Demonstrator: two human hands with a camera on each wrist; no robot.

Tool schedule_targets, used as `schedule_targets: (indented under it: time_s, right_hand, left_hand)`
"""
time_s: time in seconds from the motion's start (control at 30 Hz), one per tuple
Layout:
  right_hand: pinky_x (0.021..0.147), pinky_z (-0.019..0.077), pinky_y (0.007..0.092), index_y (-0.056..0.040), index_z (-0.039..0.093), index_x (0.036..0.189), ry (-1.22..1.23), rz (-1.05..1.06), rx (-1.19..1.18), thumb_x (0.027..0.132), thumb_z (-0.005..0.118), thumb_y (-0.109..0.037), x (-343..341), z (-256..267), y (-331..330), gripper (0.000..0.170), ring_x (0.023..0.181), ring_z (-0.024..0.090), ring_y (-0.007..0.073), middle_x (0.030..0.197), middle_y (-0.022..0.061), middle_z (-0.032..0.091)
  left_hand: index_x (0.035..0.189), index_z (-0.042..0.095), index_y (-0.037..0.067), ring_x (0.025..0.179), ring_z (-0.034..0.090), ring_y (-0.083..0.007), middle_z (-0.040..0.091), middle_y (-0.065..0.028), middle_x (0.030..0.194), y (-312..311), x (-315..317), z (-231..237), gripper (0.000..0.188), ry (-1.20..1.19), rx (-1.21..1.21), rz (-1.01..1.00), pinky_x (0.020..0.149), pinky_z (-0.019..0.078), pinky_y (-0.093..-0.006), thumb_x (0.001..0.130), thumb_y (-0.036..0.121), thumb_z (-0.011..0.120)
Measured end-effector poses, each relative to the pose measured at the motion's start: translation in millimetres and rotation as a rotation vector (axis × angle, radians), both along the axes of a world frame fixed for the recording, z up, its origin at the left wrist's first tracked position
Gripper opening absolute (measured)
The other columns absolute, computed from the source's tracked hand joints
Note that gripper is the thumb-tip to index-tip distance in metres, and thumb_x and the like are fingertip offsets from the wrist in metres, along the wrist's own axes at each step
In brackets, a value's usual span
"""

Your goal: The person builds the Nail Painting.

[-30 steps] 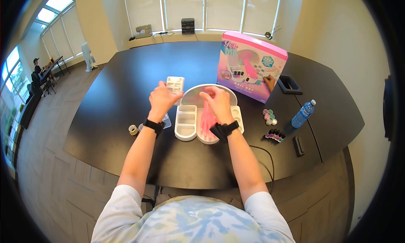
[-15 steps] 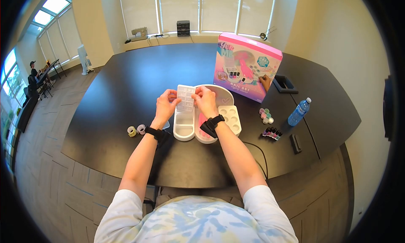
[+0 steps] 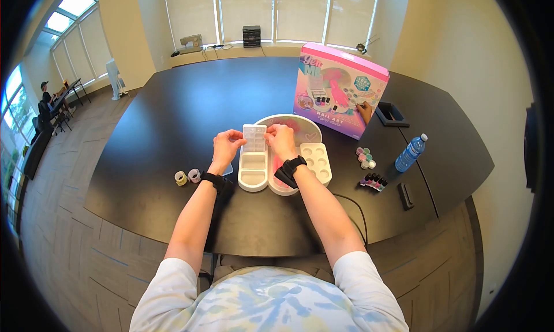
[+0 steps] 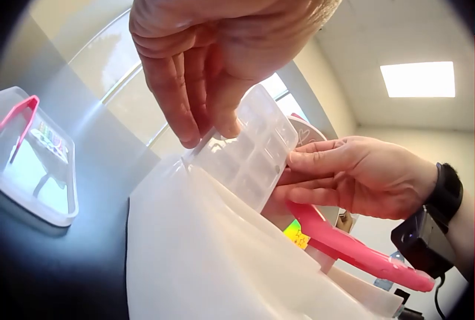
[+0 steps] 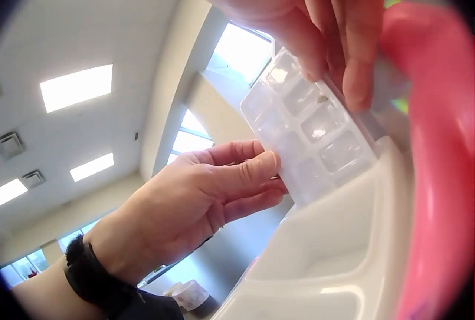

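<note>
A translucent plastic case (image 3: 254,138) with several small square compartments leans upright at the far end of a white organizer (image 3: 253,188). My left hand (image 3: 226,146) pinches its left edge between thumb and fingers. Opposite, my right hand (image 3: 281,140) pinches the right edge. In the right wrist view the case's lower end meets the organizer's far compartment (image 5: 326,238). A pink model hand (image 4: 356,253) stands just right of the case, partly hidden by my right wrist in the head view. Behind it rises a rounded mirror (image 3: 309,130); a white tray with round wells (image 3: 315,162) sits at the right.
A pink nail art box (image 3: 340,92) stands behind. To the right are a water bottle (image 3: 411,153), small colored pots (image 3: 365,159), nail polish bottles (image 3: 375,182) and a black object (image 3: 406,196). Two tape rolls (image 3: 181,178) and a clear tray (image 4: 67,209) with pink tweezers lie left.
My left hand has brought the case rightward and down to the organizer. My right hand has moved left from above the pink model hand and taken the case's other edge.
</note>
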State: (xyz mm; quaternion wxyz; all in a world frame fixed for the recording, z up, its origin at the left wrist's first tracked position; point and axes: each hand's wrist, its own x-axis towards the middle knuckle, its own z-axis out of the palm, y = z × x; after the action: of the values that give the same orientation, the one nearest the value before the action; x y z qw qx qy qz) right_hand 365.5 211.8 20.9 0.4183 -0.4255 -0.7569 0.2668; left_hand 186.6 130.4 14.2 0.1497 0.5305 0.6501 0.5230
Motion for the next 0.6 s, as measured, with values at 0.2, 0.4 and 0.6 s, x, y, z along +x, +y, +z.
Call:
schedule_targets:
  time_s: [0.2,0.4,0.6]
  right_hand:
    - [0.083,0.0563,0.0426,-0.0016,0.077,0.088,-0.018,0.008,-0.136,0.079,0.075,-0.012,-3,-8,8,0.015,0.086,0.072,0.0355,0.086,0.0218,0.073]
    - [0.068,0.0591,0.0321,0.0061,0.073,0.095,-0.110,0.011,-0.077,0.084,0.072,-0.006,-6,-10,11,0.017,0.070,0.074,0.0210,0.078,0.0166,0.074]
    - [0.066,0.0594,0.0318,0.0069,0.074,0.093,-0.058,0.005,-0.115,0.083,0.072,-0.005,-8,-13,13,0.016,0.068,0.074,0.0210,0.077,0.0173,0.074]
  left_hand:
    - [0.094,0.076,0.000,0.074,0.071,-0.0129,0.076,-0.0087,0.082,4,-5,-11,0.017,0.062,-0.067,0.042,0.072,0.0576,-0.0272,0.078,0.007,0.079]
    - [0.093,0.078,0.002,0.075,0.072,-0.0155,0.076,-0.0100,0.082,2,-3,-3,0.019,0.090,-0.106,0.067,0.074,0.0575,-0.0285,0.076,0.011,0.081]
    - [0.093,0.078,0.002,0.076,0.073,-0.0161,0.076,-0.0101,0.083,1,-3,1,0.020,0.129,-0.147,0.081,0.075,0.0576,-0.0294,0.077,0.013,0.081]
